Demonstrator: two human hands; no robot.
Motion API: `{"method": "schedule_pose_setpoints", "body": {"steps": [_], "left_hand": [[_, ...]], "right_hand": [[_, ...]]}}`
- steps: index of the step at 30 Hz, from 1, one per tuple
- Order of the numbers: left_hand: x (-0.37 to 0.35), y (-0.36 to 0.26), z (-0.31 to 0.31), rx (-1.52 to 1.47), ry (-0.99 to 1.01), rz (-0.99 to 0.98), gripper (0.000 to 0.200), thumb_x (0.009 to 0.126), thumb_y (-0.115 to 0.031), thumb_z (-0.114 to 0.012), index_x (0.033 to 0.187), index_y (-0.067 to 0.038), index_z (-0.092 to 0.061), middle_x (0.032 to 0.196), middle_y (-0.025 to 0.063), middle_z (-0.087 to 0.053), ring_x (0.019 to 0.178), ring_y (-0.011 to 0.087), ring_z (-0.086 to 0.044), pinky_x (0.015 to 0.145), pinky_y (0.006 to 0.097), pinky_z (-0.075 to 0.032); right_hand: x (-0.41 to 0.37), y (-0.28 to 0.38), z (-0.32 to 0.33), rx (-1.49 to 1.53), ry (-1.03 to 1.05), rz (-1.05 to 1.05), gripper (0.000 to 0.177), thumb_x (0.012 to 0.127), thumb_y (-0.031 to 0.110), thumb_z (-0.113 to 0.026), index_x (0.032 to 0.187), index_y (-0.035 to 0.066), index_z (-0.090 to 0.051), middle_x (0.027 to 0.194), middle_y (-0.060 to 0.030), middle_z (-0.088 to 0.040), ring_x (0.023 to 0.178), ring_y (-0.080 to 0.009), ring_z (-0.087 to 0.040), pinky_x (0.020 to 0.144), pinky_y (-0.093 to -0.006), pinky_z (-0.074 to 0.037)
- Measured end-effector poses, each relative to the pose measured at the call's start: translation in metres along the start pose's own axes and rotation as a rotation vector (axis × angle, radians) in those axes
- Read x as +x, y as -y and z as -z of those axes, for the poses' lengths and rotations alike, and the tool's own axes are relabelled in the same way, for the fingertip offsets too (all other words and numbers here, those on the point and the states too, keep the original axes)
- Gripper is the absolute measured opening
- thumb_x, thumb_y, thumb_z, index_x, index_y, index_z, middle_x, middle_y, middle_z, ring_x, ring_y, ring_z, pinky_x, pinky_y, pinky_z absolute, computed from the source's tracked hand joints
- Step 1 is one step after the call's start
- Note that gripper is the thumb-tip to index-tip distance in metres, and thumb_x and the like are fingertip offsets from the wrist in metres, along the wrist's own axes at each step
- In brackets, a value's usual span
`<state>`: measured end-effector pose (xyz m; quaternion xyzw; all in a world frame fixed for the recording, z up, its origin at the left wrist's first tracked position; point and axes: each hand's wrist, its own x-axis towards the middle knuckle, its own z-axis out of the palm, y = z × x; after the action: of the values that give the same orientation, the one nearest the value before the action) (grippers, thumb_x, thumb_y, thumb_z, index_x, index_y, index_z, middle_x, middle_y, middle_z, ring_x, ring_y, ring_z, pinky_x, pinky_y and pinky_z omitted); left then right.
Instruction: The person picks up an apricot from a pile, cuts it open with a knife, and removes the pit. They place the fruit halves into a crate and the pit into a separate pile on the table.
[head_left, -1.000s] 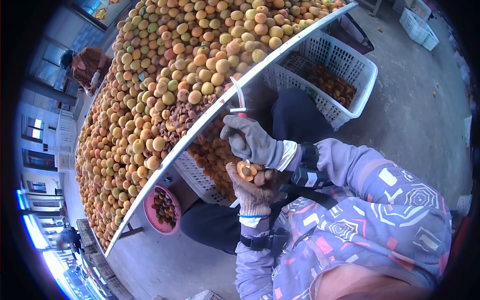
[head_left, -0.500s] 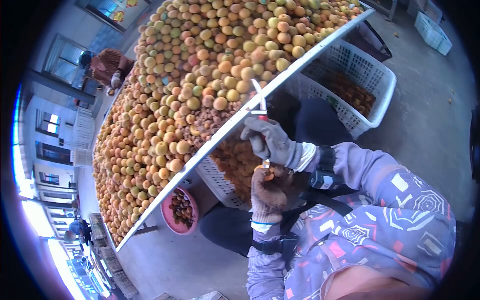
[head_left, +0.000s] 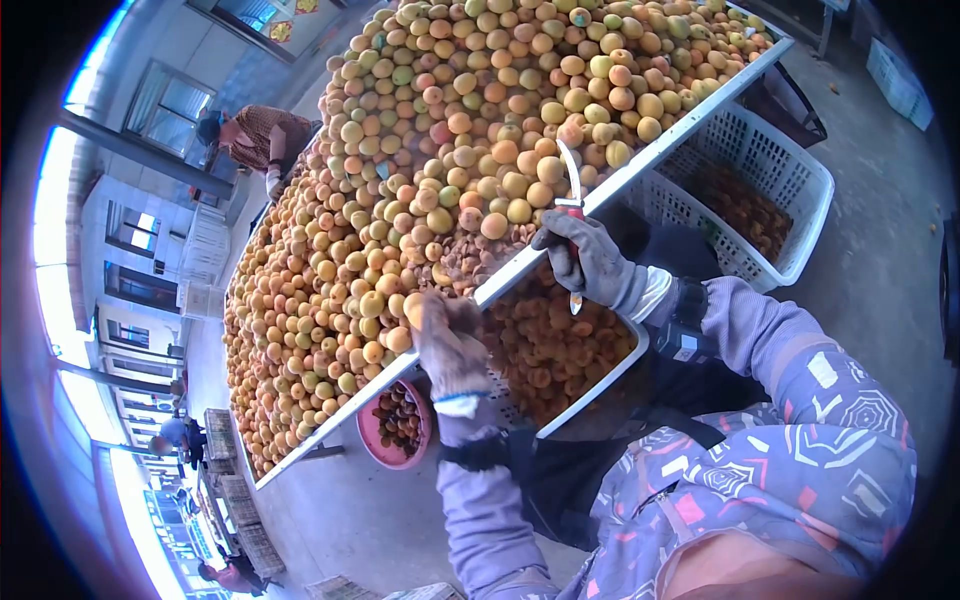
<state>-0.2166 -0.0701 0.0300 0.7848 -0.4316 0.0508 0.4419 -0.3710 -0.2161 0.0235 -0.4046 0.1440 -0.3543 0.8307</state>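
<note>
My right hand (head_left: 592, 258), in a grey glove, is closed round a red-handled tool (head_left: 570, 207) whose curved pale blade points up over the table's white rim. A small metal end of the tool shows below the fist. My left hand (head_left: 452, 345), in a stained glove, is at the rim with its fingers round an orange-yellow fruit (head_left: 414, 309). A big heap of round fruit (head_left: 400, 230) covers the table (head_left: 640, 163). Brown pits and scraps lie near the rim between my hands. Below them stands a white crate (head_left: 590, 392) of cut fruit pieces (head_left: 550, 350).
A pink basin (head_left: 425, 440) of dark pieces is on the floor below the table. Another white crate (head_left: 800, 190) holds brown-orange pieces at the right. One co-worker (head_left: 262, 140) leans at the table's far side; further people are at the lower left.
My left hand has moved away from my right, up and left to the table's rim, and has hold of a fruit there. The cut fruit it held near the tool is gone from view.
</note>
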Motion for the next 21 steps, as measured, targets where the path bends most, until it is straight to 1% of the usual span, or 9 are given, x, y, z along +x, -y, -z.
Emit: {"method": "schedule_pose_setpoints", "body": {"steps": [3,4,9,11,14,17,19,20,21], "left_hand": [[0.051,0.012,-0.007,-0.381,-0.273,0.276,0.022,0.088,-0.029,-0.059,0.086,-0.009,-0.05,0.064,-0.0005,-0.051,0.055,0.0091,-0.049,0.05,0.023,-0.046],[0.062,0.013,-0.003,-0.78,-0.251,0.643,0.021,0.087,-0.028,-0.059,0.088,-0.009,-0.05,0.063,-0.0005,-0.05,0.054,0.0089,-0.05,0.048,0.0228,-0.045],[0.061,0.016,-0.001,-0.735,-0.299,0.684,0.017,0.085,-0.019,-0.061,0.092,-0.008,-0.051,0.065,0.0015,-0.055,0.052,0.0103,-0.052,0.048,0.022,-0.047],[0.058,0.046,-0.006,-0.763,-0.209,0.531,0.016,0.084,-0.017,-0.062,0.092,-0.007,-0.053,0.066,0.0015,-0.056,0.053,0.0113,-0.054,0.049,0.0221,-0.047],[0.069,0.065,-0.017,-0.706,-0.263,0.677,0.014,0.081,-0.016,-0.064,0.086,-0.007,-0.056,0.067,-0.0008,-0.054,0.052,0.0092,-0.05,0.048,0.0217,-0.044],[0.071,0.09,-0.015,0.22,-0.155,-0.096,0.015,0.08,-0.014,-0.064,0.09,-0.006,-0.057,0.067,-0.0012,-0.053,0.052,0.0081,-0.048,0.048,0.0212,-0.042],[0.077,0.059,-0.009,0.032,-0.152,0.095,0.019,0.08,-0.013,-0.064,0.095,-0.005,-0.057,0.068,-0.0003,-0.053,0.054,0.008,-0.048,0.048,0.021,-0.042],[0.082,0.022,-0.006,-0.497,-0.116,0.591,0.021,0.08,-0.012,-0.063,0.098,-0.004,-0.058,0.069,0.0003,-0.053,0.055,0.0079,-0.048,0.049,0.0208,-0.042],[0.084,0.022,-0.01,-0.596,-0.176,0.611,0.024,0.08,-0.012,-0.063,0.102,-0.005,-0.058,0.072,0.0018,-0.055,0.057,0.0082,-0.05,0.05,0.0203,-0.043]], "right_hand": [[0.007,0.007,0.002,-0.021,-0.063,-0.096,0.036,0.097,0.028,-0.038,0.085,0.001,-0.057,0.048,0.0008,-0.037,0.036,-0.0068,-0.034,0.036,-0.0197,-0.029],[0.008,0.006,0.003,0.058,-0.099,-0.117,0.034,0.096,0.028,-0.04,0.083,0.001,-0.056,0.048,0.0009,-0.038,0.036,-0.0069,-0.034,0.035,-0.0194,-0.029],[0.008,0.004,0.011,0.195,-0.143,-0.142,0.03,0.095,0.029,-0.043,0.079,0.006,-0.054,0.048,0.001,-0.038,0.034,-0.0073,-0.033,0.032,-0.0197,-0.026],[0.01,-0.001,0.012,0.154,-0.122,-0.186,0.028,0.094,0.028,-0.045,0.079,0.006,-0.054,0.047,0.0011,-0.038,0.033,-0.0076,-0.032,0.031,-0.0203,-0.026],[0.015,-0.007,0.014,0.203,-0.072,-0.194,0.025,0.093,0.026,-0.048,0.077,0.008,-0.054,0.047,0.0018,-0.038,0.031,-0.0085,-0.031,0.03,-0.0219,-0.025],[0.022,0.004,0.025,0.451,0.065,-0.213,0.031,0.093,0.035,-0.046,0.079,0.011,-0.06,0.045,0.0035,-0.033,0.032,-0.0077,-0.031,0.032,-0.022,-0.025],[0.025,0.021,0.02,0.48,0.072,-0.209,0.039,0.095,0.04,-0.042,0.084,0.008,-0.062,0.048,0.003,-0.037,0.037,-0.0071,-0.037,0.036,-0.0207,-0.03],[0.024,0.032,0.014,0.393,0.046,-0.19,0.043,0.095,0.043,-0.041,0.084,0.007,-0.062,0.05,0.0023,-0.041,0.039,-0.0073,-0.04,0.038,-0.0202,-0.033],[0.025,0.031,0.013,0.389,0.051,-0.189,0.043,0.095,0.043,-0.041,0.084,0.007,-0.062,0.05,0.0023,-0.041,0.039,-0.0073,-0.04,0.038,-0.0202,-0.033]]}}
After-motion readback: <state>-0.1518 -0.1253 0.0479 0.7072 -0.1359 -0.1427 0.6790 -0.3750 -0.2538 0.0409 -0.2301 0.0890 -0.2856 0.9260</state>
